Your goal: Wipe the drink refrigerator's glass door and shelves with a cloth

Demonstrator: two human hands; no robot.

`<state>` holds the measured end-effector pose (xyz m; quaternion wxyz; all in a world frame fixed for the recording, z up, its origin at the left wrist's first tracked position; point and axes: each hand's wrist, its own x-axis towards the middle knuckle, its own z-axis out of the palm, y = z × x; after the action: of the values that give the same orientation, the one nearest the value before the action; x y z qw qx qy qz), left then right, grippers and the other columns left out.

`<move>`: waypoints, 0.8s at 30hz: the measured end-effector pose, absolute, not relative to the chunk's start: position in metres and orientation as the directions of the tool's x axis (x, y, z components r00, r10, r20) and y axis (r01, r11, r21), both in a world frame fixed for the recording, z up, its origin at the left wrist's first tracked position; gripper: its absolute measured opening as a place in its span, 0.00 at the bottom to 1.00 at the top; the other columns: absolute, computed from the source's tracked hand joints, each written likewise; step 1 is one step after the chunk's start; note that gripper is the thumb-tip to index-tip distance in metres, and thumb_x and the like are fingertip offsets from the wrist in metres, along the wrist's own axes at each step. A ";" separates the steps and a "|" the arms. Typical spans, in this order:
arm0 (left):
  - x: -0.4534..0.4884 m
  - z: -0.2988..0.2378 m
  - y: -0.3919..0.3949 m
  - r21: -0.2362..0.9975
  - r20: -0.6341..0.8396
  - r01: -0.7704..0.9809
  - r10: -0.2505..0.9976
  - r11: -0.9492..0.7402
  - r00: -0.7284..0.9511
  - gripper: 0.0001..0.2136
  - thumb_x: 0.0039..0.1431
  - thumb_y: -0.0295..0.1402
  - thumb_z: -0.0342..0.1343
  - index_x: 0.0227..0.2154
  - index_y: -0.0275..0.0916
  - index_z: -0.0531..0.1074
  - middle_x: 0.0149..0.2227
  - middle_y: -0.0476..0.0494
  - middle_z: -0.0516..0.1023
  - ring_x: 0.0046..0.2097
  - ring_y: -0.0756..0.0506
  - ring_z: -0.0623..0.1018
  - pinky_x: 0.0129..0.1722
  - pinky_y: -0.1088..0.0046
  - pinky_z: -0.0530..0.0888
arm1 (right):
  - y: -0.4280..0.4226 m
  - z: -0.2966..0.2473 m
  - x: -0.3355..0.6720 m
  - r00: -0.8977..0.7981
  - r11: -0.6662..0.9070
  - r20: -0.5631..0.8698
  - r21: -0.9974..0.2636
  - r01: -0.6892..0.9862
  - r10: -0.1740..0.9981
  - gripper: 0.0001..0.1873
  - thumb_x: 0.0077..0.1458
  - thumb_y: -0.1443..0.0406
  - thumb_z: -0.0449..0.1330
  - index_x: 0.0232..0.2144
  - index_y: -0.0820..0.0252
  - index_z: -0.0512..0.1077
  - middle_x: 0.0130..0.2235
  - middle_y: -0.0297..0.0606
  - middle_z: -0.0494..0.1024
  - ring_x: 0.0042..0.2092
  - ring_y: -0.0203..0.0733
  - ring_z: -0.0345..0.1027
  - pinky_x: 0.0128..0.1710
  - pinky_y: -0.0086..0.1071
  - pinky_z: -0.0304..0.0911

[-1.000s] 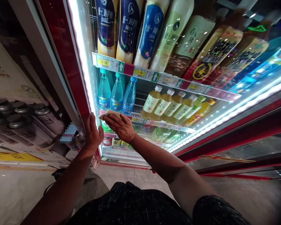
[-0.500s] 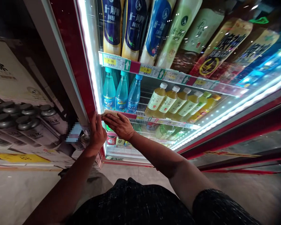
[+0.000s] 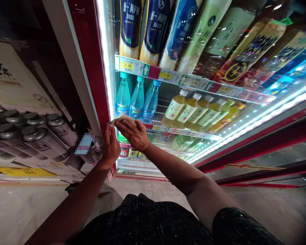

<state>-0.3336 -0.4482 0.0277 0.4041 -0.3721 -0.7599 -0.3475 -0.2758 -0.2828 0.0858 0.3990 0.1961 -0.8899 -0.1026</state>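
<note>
My right hand point(image 3: 132, 133) lies flat with fingers together on a beige cloth point(image 3: 122, 118), pressing it against the glass door of a drinks fridge point(image 3: 168, 102) near its lower left corner. My left hand point(image 3: 110, 146) rests beside it on the red door frame point(image 3: 91, 68), fingers curled against the frame's edge, holding nothing I can make out. Behind the glass stand three blue water bottles point(image 3: 137, 98) and a row of yellow tea bottles point(image 3: 191, 110).
Upper shelf holds large bottles of milk tea and other drinks point(image 3: 181, 27) above price tags point(image 3: 165, 75). Left of the fridge, shrink-wrapped packs of canned drinks point(image 3: 33, 132) are stacked by cartons. Tiled floor point(image 3: 20, 211) lies below.
Both hands and the cloth have shifted slightly right and up along the glass as the view moved; the left hand now sits closer to the right hand.
</note>
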 end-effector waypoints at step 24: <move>-0.329 -0.013 -0.447 0.340 0.793 0.784 0.289 0.520 -0.536 0.30 0.64 0.25 0.47 0.69 0.27 0.55 0.73 0.18 0.48 0.75 0.31 0.52 0.71 0.50 0.59 | -0.289 0.043 -0.281 -0.694 0.890 0.558 0.314 -0.331 -0.455 0.27 0.73 0.66 0.47 0.71 0.49 0.58 0.72 0.24 0.60 0.75 0.33 0.43 0.77 0.40 0.42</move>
<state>-0.3286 -0.4467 -0.0132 0.3460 -0.3352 -0.8002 -0.3572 -0.2807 -0.2892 0.0432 0.3268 0.2146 -0.9155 -0.0949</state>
